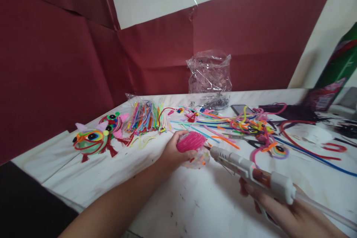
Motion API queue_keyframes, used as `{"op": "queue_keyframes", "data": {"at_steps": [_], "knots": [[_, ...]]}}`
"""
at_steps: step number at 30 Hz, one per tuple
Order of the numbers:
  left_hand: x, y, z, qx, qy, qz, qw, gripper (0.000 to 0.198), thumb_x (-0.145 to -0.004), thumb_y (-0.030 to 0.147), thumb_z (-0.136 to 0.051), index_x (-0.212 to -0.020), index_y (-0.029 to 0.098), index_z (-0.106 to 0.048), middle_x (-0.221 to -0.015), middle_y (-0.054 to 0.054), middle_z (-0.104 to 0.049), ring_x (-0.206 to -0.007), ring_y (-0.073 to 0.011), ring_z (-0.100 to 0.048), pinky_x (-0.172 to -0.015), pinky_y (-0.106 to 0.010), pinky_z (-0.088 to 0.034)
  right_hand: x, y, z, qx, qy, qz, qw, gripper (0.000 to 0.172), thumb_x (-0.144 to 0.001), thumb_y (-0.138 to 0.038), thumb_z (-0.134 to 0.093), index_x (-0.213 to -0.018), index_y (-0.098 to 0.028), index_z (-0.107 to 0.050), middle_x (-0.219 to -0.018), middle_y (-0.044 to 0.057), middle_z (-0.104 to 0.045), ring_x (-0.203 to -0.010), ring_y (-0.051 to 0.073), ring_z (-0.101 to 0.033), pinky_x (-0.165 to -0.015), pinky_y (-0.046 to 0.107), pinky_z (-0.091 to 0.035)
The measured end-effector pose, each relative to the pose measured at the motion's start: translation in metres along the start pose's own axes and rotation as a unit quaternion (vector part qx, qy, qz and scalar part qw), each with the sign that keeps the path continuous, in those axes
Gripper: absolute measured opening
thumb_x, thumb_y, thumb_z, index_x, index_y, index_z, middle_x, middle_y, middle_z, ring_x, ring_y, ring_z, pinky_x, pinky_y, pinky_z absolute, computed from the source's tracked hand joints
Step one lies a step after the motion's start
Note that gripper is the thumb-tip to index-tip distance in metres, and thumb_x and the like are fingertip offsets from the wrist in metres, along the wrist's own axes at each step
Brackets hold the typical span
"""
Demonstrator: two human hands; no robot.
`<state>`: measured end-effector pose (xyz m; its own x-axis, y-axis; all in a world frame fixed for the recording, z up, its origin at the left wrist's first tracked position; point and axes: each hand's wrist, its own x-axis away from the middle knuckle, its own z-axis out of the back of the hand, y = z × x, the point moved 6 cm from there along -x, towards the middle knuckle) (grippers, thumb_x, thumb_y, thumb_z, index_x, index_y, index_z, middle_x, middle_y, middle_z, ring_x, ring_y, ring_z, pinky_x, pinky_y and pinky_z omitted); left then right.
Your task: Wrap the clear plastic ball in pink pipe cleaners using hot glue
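My left hand (174,152) is closed around a clear ball (195,154) partly wrapped in pink pipe cleaner, held just above the white table (195,200). My right hand (281,212) grips a white hot glue gun (251,171), a glue stick poking out of its back end. The gun's nozzle touches the right side of the pink wrapping on the ball.
Two finished ball creatures with eyes (93,139) sit at the left. A bundle of coloured pipe cleaners (146,117) and loose ones (237,124) spread across the middle. Scissors (248,139), a crumpled clear bag (209,72), a green box (334,74) at right.
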<state>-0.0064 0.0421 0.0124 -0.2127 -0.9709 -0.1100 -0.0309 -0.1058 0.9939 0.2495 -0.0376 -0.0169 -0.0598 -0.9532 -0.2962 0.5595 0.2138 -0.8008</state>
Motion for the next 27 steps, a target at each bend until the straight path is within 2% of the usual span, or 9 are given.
{"op": "queue_keyframes", "data": {"at_steps": [3,5,13,19,27], "knots": [[0.0000,0.0012,-0.0011,-0.002,0.000,-0.003,1.000,0.068,-0.053,0.030,-0.083,-0.113,0.020,-0.051,-0.097,-0.003,-0.062,-0.081,-0.0181,-0.061,-0.068,-0.026,-0.047,0.0020,0.0007,-0.0066,0.002,-0.057,-0.005,0.998,0.045,-0.068,-0.062,-0.062,-0.082,-0.022,-0.075,-0.076,0.008,-0.076,-0.064,0.025,-0.069,-0.057,0.030,-0.058],[0.0001,0.0022,-0.0018,-0.003,0.000,-0.004,1.000,0.066,-0.054,0.028,-0.082,-0.112,0.019,-0.052,-0.095,-0.002,-0.062,-0.080,-0.0173,-0.061,-0.067,-0.025,-0.047,0.0033,0.0003,-0.0084,0.003,-0.071,-0.003,0.997,0.046,-0.068,-0.063,-0.061,-0.082,-0.021,-0.075,-0.073,0.008,-0.075,-0.063,0.025,-0.069,-0.058,0.030,-0.058],[0.0005,0.0011,-0.0016,0.000,0.003,0.005,1.000,0.064,-0.056,0.028,-0.081,-0.112,0.021,-0.052,-0.096,-0.003,-0.062,-0.077,-0.0166,-0.061,-0.066,-0.025,-0.048,0.0026,-0.0032,-0.0069,0.004,-0.049,-0.013,0.999,0.044,-0.066,-0.062,-0.063,-0.080,-0.022,-0.075,-0.076,0.008,-0.076,-0.062,0.025,-0.069,-0.053,0.031,-0.058],[0.0017,0.0007,-0.0003,-0.001,-0.003,0.004,1.000,0.066,-0.055,0.029,-0.082,-0.113,0.021,-0.051,-0.098,-0.003,-0.063,-0.081,-0.0181,-0.062,-0.070,-0.027,-0.047,0.0004,-0.0055,-0.0059,0.001,-0.053,0.006,0.999,0.040,-0.069,-0.060,-0.062,-0.080,-0.024,-0.075,-0.075,0.007,-0.076,-0.061,0.024,-0.068,-0.053,0.030,-0.057],[0.0011,0.0030,-0.0029,-0.002,0.002,0.003,1.000,0.067,-0.052,0.028,-0.083,-0.111,0.020,-0.052,-0.096,-0.003,-0.062,-0.078,-0.0180,-0.062,-0.068,-0.027,-0.047,0.0029,-0.0053,-0.0079,-0.006,-0.076,-0.005,0.997,0.043,-0.069,-0.060,-0.062,-0.083,-0.022,-0.075,-0.077,0.008,-0.076,-0.062,0.024,-0.068,-0.057,0.030,-0.057]]}}
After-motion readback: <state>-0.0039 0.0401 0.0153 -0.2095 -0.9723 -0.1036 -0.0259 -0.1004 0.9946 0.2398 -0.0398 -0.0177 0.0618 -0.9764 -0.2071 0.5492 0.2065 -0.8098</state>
